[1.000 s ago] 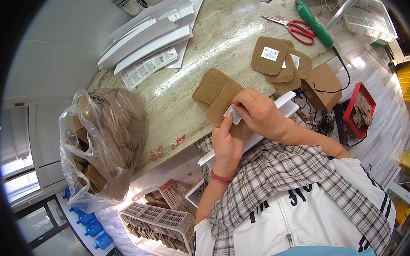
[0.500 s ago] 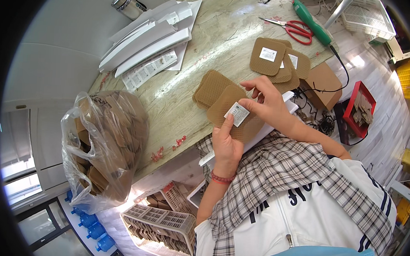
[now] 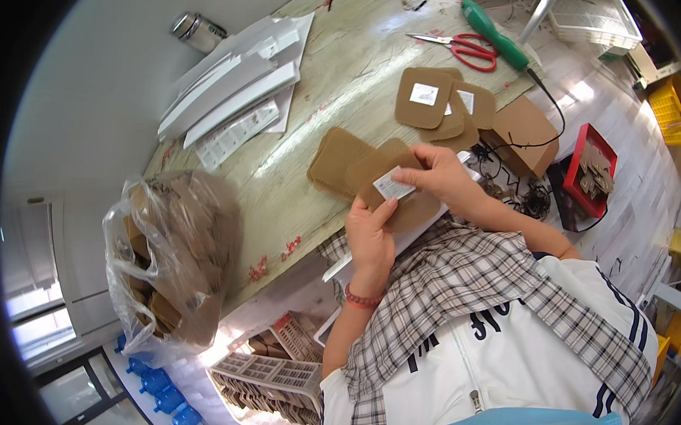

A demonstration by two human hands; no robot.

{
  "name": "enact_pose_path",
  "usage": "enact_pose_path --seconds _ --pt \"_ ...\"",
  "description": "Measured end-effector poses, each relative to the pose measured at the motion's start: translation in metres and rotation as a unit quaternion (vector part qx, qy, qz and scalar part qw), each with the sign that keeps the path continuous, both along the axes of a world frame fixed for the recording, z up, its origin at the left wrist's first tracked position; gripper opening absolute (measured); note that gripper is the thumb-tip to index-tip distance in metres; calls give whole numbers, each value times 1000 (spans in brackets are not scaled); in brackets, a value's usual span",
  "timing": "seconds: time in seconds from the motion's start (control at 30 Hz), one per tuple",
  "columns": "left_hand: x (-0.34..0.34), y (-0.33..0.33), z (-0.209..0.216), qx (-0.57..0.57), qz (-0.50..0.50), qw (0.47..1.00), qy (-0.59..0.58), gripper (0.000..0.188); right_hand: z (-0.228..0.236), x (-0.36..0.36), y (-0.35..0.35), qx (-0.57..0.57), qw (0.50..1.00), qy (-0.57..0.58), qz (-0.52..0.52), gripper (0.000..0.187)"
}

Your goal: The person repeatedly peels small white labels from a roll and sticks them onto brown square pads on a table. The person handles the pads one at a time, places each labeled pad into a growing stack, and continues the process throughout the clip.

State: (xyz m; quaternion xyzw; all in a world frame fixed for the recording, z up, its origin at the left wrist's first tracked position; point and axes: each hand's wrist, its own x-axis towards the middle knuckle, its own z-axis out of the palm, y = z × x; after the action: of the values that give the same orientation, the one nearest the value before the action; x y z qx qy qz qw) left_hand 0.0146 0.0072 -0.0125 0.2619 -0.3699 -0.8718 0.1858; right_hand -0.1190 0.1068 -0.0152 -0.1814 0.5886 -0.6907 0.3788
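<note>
The left hand presses curled fingers against a brown cardboard pad at the table's near edge. The right hand pinches a small white label onto it. Beyond lie labelled pads, then red scissors.

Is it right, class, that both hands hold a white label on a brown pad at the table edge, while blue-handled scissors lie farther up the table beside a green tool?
Not quite: the scissors have red handles, not blue. The head view shows it. The rest stands: the left hand and right hand hold a white label on a brown pad at the table edge, and the scissors lie beside a green tool.
</note>
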Motion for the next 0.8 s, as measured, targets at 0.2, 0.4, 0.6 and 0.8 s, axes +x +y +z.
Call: enact_pose_path --seconds 0.2,0.4,0.6,0.8 --pt "2 -1 -2 27 -16 999 -36 43 -1 -9 12 17 993 97 63 23" --pt "-5 -27 18 -21 -31 999 -38 40 -41 -114 23 179 810 521 -202 42" --pt "-39 -89 49 -98 -98 988 -69 40 -46 -139 14 318 755 553 -151 58" --pt "-108 -132 28 -128 -153 974 -105 42 -49 -135 9 299 803 481 -182 38"
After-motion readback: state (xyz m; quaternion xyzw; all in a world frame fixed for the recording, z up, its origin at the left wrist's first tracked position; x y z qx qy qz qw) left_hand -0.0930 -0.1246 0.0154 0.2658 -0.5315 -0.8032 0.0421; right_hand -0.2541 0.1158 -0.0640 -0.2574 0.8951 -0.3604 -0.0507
